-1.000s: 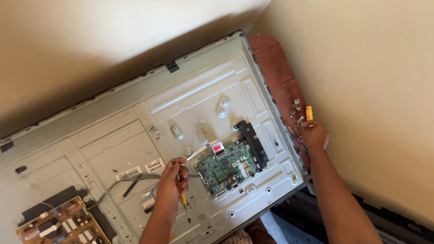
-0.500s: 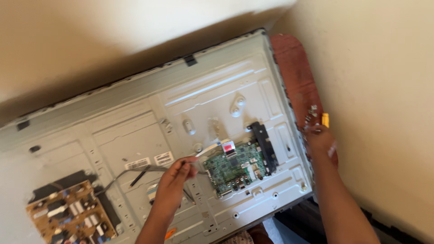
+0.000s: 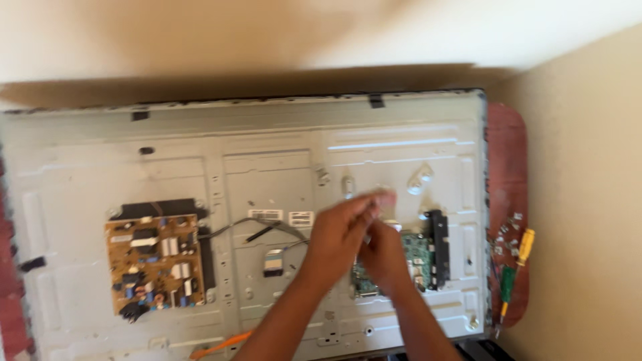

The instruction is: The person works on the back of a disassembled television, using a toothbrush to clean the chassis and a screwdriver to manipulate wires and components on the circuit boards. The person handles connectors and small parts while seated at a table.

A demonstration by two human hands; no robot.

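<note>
The green circuit board [image 3: 418,257] sits low on the right of the grey metal back panel [image 3: 267,174], half hidden under both hands; it looks thin, stiff and fragile, best gripped by its edges. The left hand [image 3: 341,230] and right hand [image 3: 382,253] meet over it, fingers pinched narrow around something small and blurred, possibly a flat cable end. A brown power board [image 3: 155,262] lies well to the left, and screwdrivers [image 3: 515,267] rest beside loose screws [image 3: 505,230] on the red surface [image 3: 505,154].

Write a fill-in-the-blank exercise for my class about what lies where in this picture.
1. Both hands, left hand and right hand, meet over the ___ circuit board.
2. The tan circuit board lies to the ___ of the hands.
3. The screwdrivers lie on the ___ surface.

Missing words: green; left; red
</note>
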